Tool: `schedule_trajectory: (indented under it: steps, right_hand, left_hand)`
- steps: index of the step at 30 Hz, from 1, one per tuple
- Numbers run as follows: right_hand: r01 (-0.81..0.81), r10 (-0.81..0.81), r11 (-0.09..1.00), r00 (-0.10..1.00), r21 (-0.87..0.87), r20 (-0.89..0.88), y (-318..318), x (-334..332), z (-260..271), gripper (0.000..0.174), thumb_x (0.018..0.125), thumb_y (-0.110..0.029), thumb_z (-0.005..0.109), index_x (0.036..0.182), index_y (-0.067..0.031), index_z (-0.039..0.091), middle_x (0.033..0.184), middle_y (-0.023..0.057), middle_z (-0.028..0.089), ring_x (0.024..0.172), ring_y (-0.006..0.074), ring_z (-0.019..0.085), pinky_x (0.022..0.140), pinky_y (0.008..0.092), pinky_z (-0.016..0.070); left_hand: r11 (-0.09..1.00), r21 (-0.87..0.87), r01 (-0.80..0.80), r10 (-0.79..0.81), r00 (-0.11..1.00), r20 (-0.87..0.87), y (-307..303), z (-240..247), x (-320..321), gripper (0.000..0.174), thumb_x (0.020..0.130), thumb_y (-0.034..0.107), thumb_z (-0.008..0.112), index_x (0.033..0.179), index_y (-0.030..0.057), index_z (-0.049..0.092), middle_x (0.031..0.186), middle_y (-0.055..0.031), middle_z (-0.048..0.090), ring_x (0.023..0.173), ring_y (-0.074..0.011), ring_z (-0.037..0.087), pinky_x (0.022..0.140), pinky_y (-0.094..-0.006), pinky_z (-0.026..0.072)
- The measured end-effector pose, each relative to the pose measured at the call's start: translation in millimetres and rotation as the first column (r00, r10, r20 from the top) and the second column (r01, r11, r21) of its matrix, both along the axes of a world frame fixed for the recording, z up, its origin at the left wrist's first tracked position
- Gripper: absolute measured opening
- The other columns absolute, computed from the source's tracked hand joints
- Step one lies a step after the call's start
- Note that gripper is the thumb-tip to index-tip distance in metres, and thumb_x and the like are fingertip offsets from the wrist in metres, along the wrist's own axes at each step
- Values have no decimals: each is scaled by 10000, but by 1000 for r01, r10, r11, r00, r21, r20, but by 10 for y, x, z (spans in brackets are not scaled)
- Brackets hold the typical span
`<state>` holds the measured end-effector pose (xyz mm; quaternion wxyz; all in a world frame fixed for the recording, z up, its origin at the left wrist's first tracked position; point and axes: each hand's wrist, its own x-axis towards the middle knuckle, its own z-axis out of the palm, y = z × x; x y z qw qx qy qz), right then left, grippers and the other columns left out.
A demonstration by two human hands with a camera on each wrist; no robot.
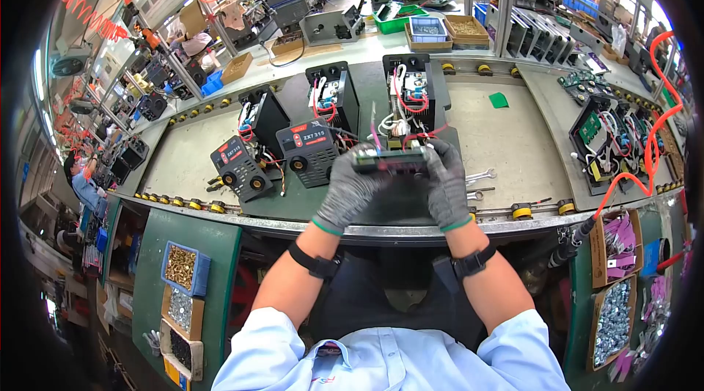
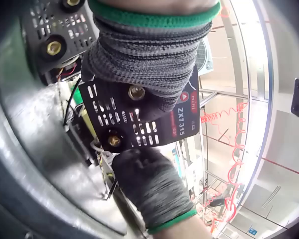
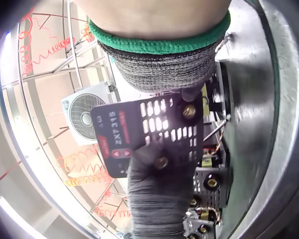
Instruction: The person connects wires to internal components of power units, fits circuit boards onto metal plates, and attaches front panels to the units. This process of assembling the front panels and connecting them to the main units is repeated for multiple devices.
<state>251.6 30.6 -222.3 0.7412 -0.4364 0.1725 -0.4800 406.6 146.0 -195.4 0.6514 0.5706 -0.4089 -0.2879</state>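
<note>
Both gloved hands hold one black ZX7315 front panel between them, seen edge-on in the head view (image 1: pixel 391 161) and face-on in the left wrist view (image 2: pixel 139 117) and right wrist view (image 3: pixel 132 129). The left hand (image 1: pixel 350 189) grips its left end, the right hand (image 1: pixel 448 189) its right end, fingers curled round the edges. Slots, two brass-centred round sockets and a red label show on the panel. Just beyond it stands an open black unit (image 1: pixel 411 90) with red and white wires. Two more panels (image 1: pixel 306 152) (image 1: pixel 240 169) lean at the left.
Two further open units (image 1: pixel 334 94) (image 1: pixel 262 116) stand on the green board. Wrenches (image 1: pixel 480 176) lie right of the right hand. More units (image 1: pixel 612 134) sit at the right, near a hanging orange hose (image 1: pixel 651 141). Screw bins (image 1: pixel 180 268) are at lower left, parts boxes (image 1: pixel 612 321) at lower right.
</note>
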Motion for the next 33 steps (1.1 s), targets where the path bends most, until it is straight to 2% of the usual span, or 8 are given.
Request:
schedule_trajectory:
  steps: [1, 5, 7, 13, 16, 26, 31, 33]
  right_hand:
    - [-16, 15, 1000, 998, -10, -65, -108, 27, -13, 288, 997, -166, 654, 1255, -68, 571, 1045, -2, 626, 860, 96, 591, 674, 260, 504]
    - [97, -263, 913, 883, -397, -389, -278, 271, -243, 167, 972, -122, 669, 1104, -20, 675, 831, 55, 694, 711, 122, 614, 654, 305, 505]
    - [133, -296, 916, 861, -377, -414, -259, 313, -235, 160, 960, -137, 680, 1038, 2, 698, 761, 81, 695, 699, 117, 612, 657, 300, 498]
    - [16, -113, 984, 822, -176, -558, -246, 215, -284, 167, 959, -186, 686, 1040, -42, 709, 741, 44, 690, 589, 136, 592, 557, 296, 476]
    - [-197, 290, 950, 840, 241, -458, -173, 6, 80, 177, 982, -218, 683, 1075, -67, 680, 747, 10, 644, 544, 74, 564, 429, 223, 427]
    - [-330, 384, 917, 883, 223, -270, -237, 35, -24, 244, 965, -286, 699, 1076, -69, 687, 742, 3, 652, 565, 53, 550, 438, 228, 407]
    - [-327, 56, 885, 781, -331, -621, -452, 233, -94, 254, 921, -285, 752, 990, -51, 679, 762, -24, 603, 593, 43, 527, 472, 191, 401]
    - [-351, 176, 913, 798, -207, -576, -433, 128, 50, 278, 898, -310, 750, 940, -40, 699, 755, -14, 616, 588, 46, 519, 479, 205, 396]
  left_hand:
    - [998, 67, -19, 3, 974, 228, 45, 284, 4, 374, 743, 22, 854, 1074, 46, 682, 921, -20, 722, 791, -101, 652, 759, -265, 568]
    - [972, 209, -105, 45, 961, 273, -109, 772, 99, 338, 756, 98, 853, 1063, 21, 734, 867, -35, 747, 752, -80, 635, 714, -281, 548]
    - [866, 483, -129, -4, 964, 265, -155, 953, 87, 354, 749, 128, 862, 1059, 16, 732, 868, -45, 746, 767, -98, 649, 724, -293, 549]
    - [894, 446, -40, -48, 982, 185, -113, 680, 194, 356, 731, 151, 842, 1047, 51, 712, 865, -20, 711, 711, -123, 630, 629, -292, 517]
    - [940, 339, 30, -62, 995, 83, -98, 552, 296, 349, 718, 152, 832, 1030, 80, 694, 842, -1, 687, 665, -110, 618, 536, -263, 486]
    - [946, 323, 22, -37, 998, 41, -36, 611, 396, 342, 724, 208, 848, 1025, 104, 723, 842, 10, 681, 680, -106, 590, 616, -271, 494]
    - [948, 286, 139, -130, 990, -50, -63, 570, 561, 422, 737, 208, 853, 1101, 55, 705, 976, -31, 726, 845, -133, 667, 749, -294, 551]
    - [959, 243, 145, -125, 987, -96, -61, 562, 592, 422, 751, 209, 847, 1112, 45, 703, 983, -36, 726, 861, -139, 669, 768, -309, 557]
